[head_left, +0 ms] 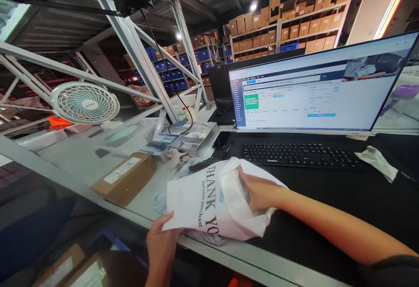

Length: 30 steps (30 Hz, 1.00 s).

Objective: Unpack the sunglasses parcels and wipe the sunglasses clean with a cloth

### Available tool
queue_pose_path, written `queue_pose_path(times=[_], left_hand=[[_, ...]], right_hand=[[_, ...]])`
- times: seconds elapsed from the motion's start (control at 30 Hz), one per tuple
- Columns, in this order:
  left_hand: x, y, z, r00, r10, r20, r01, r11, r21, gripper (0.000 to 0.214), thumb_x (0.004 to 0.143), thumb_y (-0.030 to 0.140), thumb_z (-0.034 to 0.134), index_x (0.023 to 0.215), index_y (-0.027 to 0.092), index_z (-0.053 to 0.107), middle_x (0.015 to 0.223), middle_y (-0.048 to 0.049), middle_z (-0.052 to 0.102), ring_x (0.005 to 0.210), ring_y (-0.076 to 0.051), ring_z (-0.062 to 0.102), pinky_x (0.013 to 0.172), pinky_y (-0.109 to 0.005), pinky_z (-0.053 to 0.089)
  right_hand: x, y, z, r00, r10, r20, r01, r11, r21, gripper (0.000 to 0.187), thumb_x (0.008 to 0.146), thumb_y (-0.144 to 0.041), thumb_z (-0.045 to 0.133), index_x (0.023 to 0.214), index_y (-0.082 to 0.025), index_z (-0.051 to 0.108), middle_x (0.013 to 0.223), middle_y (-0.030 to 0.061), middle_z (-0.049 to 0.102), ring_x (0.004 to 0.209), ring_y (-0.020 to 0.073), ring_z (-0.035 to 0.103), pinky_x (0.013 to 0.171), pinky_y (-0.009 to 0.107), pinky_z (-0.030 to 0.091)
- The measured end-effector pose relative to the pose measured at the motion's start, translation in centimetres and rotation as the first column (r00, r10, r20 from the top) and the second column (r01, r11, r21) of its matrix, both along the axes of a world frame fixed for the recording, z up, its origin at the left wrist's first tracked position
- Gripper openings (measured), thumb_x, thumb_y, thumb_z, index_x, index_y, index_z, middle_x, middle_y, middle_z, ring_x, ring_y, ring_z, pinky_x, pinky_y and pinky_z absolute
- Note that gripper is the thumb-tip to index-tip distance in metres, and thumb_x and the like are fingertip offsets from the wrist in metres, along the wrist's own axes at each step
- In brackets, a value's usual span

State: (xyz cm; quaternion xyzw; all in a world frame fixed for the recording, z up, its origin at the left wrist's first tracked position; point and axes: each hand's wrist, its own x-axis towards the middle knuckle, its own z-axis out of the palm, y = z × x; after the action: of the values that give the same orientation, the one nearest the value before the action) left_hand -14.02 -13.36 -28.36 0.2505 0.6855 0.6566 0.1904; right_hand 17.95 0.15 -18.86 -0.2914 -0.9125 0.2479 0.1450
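A white plastic mailing bag (pixel 190 199), printed with "THANK YOU for your purchase", lies tilted over the desk's front edge. My left hand (pixel 162 241) pinches its lower left corner, thumb on top. At the other end, my right hand (pixel 262 191) reaches into the bag's open mouth. Its thumb shows near the folded rim; the other fingers are hidden inside, so I cannot tell what they hold. Something greyish shows in the opening beside that hand. Crumpled clear plastic (pixel 209 237) sticks out under the bag.
Behind the bag are a keyboard (pixel 299 153), a pen (pixel 227 150), a phone (pixel 221 140) and a monitor (pixel 294 95). To the left sit a cardboard box (pixel 126 178), a grey tray (pixel 196 140) and a fan (pixel 85 102). A crumpled tissue (pixel 376 162) lies right.
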Motion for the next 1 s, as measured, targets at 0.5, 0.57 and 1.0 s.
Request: queue_pose_path(times=[0.5, 0.57, 1.0], left_hand=[[-3.5, 1.7, 0.3, 0.994, 0.028, -0.103, -0.036, 0.996, -0.079, 0.043, 0.05, 0.024, 0.068, 0.092, 0.015, 0.075, 0.052, 0.0025, 0.062, 0.042, -0.015, 0.054, 0.04, -0.023, 0.039], [-4.4, 1.9, 1.0, 0.988, 0.05, -0.144, -0.058, 0.997, -0.054, 0.042, 0.051, 0.028, 0.07, 0.091, 0.015, 0.075, 0.057, 0.0008, 0.066, 0.045, -0.015, 0.056, 0.042, -0.024, 0.041], [-8.3, 0.7, 2.2, 0.945, 0.132, -0.301, -0.119, 0.991, 0.06, 0.04, 0.051, 0.043, 0.077, 0.081, 0.017, 0.075, 0.072, -0.005, 0.074, 0.061, -0.021, 0.067, 0.054, -0.029, 0.053]], right_hand=[[-1.9, -1.9, 0.8, 0.982, -0.019, -0.186, -0.05, 0.931, -0.361, 0.053, 0.064, -0.023, 0.074, 0.116, -0.022, 0.066, 0.093, 0.0036, 0.073, 0.08, 0.0249, 0.067, 0.084, 0.037, 0.054], [-1.3, -2.3, 1.9, 0.982, -0.134, -0.132, 0.073, 0.918, -0.39, 0.046, 0.066, -0.029, 0.075, 0.112, -0.022, 0.068, 0.089, 0.0037, 0.073, 0.081, 0.0254, 0.067, 0.081, 0.037, 0.055], [6.5, 0.9, 2.5, 0.842, -0.382, -0.38, 0.317, 0.921, -0.225, 0.097, 0.054, -0.036, 0.084, 0.142, -0.019, 0.047, 0.141, 0.0145, 0.056, 0.127, 0.0342, 0.057, 0.109, 0.047, 0.048]])
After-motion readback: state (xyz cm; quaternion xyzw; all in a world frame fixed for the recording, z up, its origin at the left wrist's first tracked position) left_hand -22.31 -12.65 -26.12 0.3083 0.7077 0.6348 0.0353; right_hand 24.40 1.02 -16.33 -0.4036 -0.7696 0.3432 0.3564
